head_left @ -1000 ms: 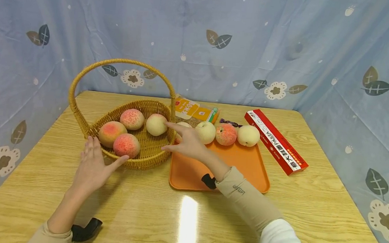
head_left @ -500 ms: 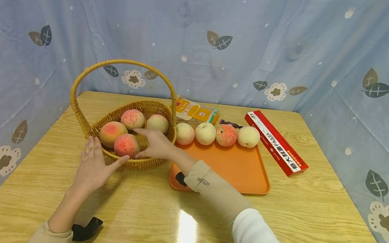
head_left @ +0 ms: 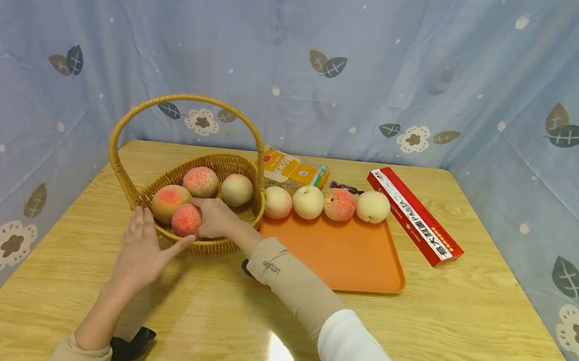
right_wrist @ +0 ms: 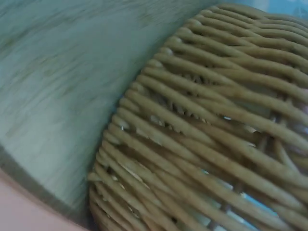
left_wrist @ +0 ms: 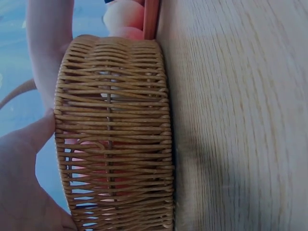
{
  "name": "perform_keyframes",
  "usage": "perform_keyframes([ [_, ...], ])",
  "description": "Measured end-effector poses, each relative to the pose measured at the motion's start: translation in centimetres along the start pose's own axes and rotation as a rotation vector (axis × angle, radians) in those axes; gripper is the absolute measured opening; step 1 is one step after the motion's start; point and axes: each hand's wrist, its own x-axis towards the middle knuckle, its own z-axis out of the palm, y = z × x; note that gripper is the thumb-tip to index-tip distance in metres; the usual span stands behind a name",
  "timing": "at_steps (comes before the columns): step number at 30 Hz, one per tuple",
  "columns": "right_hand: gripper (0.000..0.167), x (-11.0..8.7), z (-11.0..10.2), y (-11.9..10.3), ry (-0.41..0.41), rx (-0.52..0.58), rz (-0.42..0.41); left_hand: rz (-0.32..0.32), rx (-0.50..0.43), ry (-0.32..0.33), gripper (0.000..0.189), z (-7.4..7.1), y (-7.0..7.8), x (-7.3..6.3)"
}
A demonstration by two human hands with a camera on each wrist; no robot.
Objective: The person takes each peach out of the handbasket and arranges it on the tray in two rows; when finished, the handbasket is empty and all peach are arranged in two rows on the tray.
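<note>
Head view, right hand [head_left: 217, 218]: my fingers pinch the front red peach [head_left: 186, 221], left of centre, inside the wicker basket [head_left: 218, 248].
Head view, left hand [head_left: 141, 254]: fingers straight, thumb spread, on basket rim.
Head view, orange tray [head_left: 336, 258]: centre right, four peaches [head_left: 309, 202] along far edge.
Left wrist, basket: centre, my thumb on rim at left.
Right wrist, basket: right side; can't tell finger state here.

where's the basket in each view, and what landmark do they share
Head: basket left of centre, handle arching up.
Left wrist: its woven wall left of centre, running to the bottom edge.
Right wrist: its wall fills the right side.
Landmark: table, right of the wall in left wrist, left of it in right wrist.
</note>
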Motion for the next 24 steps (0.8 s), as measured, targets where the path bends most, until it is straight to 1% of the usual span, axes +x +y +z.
perform_keyframes([
  [4,0.073,0.0,0.1,0.2,0.052,0.008,0.020,0.001,-0.008,0.001,0.115,0.1,0.1,-0.1],
  [8,0.074,-0.2,0.0,0.4,0.120,0.026,0.030,0.000,-0.012,0.003,0.115,0.1,0.1,-0.1],
  [11,0.075,-0.4,-0.2,0.5,0.163,0.070,0.041,-0.005,-0.016,-0.003,0.116,0.1,0.2,-0.1],
  [13,0.077,-0.6,-0.4,0.4,0.177,0.122,0.058,-0.008,-0.017,-0.007,0.116,0.1,0.2,-0.1],
  [16,0.081,-1.0,-0.8,0.3,0.180,0.195,0.088,-0.009,-0.018,-0.012,0.116,0.1,0.2,0.0],
  [18,0.083,-1.2,-1.1,0.3,0.176,0.230,0.093,-0.010,-0.017,-0.014,0.116,0.0,0.2,0.0],
  [20,0.086,-1.6,-1.6,0.2,0.171,0.258,0.084,-0.010,-0.019,-0.013,0.116,0.0,0.2,-0.1],
  [24,0.087,-2.3,-2.4,0.3,0.160,0.328,0.041,-0.010,-0.020,-0.009,0.116,0.0,0.1,-0.2],
])
